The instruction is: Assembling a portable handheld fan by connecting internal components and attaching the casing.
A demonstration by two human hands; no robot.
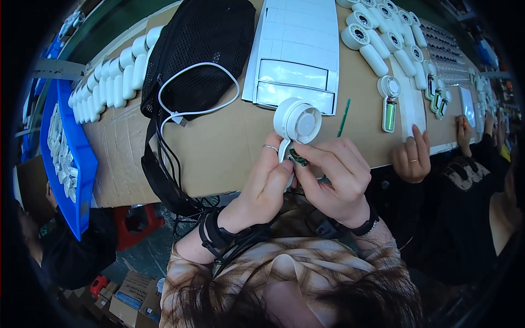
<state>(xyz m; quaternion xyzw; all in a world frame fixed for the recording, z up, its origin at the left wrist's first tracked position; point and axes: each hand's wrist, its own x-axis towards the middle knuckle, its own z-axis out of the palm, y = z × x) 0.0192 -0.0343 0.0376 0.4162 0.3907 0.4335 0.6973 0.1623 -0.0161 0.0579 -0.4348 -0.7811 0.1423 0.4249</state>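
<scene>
A white handheld fan [290,117], its round head turned up and away from me, is gripped by its handle in my left hand [261,186]. The handle looks opened, though my fingers cover most of it. My right hand [340,175] pinches a small green circuit board [298,157] between thumb and fingertips, right at the handle just below the fan head. Whether the board touches the handle I cannot tell. Beyond my right hand, a thin green strip [344,117] lies on the cardboard-covered table [213,147].
At left are a blue bin [76,147] of white parts and rows of white fan pieces [120,76]. A black mesh bag [202,49] with a white cable and a white box [295,54] lie ahead. Rightward are more fans [377,38], an open fan with a green battery [389,109] and a co-worker's hand [413,158].
</scene>
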